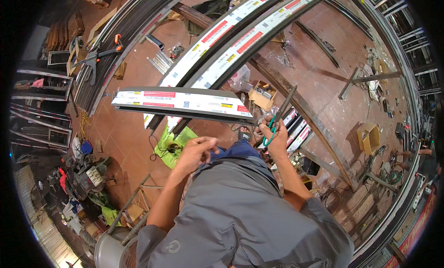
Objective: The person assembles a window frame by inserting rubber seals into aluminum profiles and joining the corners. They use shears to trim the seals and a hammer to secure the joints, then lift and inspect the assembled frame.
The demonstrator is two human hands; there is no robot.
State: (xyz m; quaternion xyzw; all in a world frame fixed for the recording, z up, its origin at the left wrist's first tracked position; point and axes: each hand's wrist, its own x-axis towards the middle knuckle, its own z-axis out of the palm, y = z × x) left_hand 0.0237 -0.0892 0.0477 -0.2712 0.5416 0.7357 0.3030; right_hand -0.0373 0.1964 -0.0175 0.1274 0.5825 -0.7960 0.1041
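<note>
Raised near my waist, my right hand [277, 139] is closed round scissors [268, 137] with green handles, their dark blades pointing up and away. Beside them is the right end of a short dark profile [180, 100] with white and red protective film, lying crosswise; whether my right fingers touch it is unclear. Two long film-covered profiles [245, 42] run away under it toward the far right. My left hand [198, 153] is held in front of my belly, below the short profile and apart from it. Its fingers are curled in, and their inner side is hidden.
A brown beam [314, 120] runs diagonally past my right side. Small open cartons [368, 137] stand on the tiled floor. Left of me are a yellow-green bag [173, 145], a machine [90, 175] and a stack of long profiles with an orange-tipped clamp [97, 57].
</note>
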